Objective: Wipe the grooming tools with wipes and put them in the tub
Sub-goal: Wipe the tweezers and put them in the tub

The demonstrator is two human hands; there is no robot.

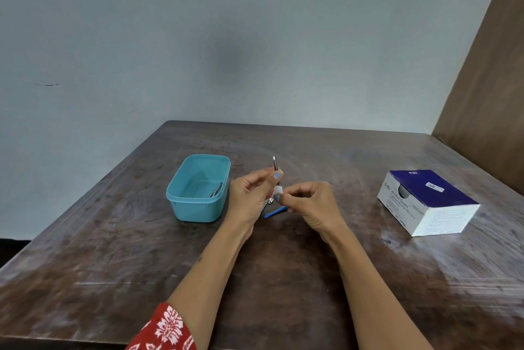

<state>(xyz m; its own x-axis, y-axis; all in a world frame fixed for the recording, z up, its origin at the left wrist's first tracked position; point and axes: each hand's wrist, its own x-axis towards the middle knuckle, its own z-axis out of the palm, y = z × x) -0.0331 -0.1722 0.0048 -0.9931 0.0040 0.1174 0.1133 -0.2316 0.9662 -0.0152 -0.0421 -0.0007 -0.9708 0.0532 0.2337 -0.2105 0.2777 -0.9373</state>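
Note:
My left hand (249, 193) pinches a thin metal grooming tool (274, 163) upright, its flat tip pointing up. My right hand (310, 202) pinches a small white wipe (278, 191) around the tool's lower part. To the left on the table stands a teal plastic tub (198, 188) with a metal tool (216, 189) lying inside. Under my hands a blue plastic tool (275, 212) lies on the table, beside a small metal piece (270, 201) that is partly hidden.
A white and dark-blue box of alcohol swabs (428, 202) sits at the right on the brown wooden table (283, 264). A grey wall stands behind the table. A brown panel (487, 80) rises at the far right.

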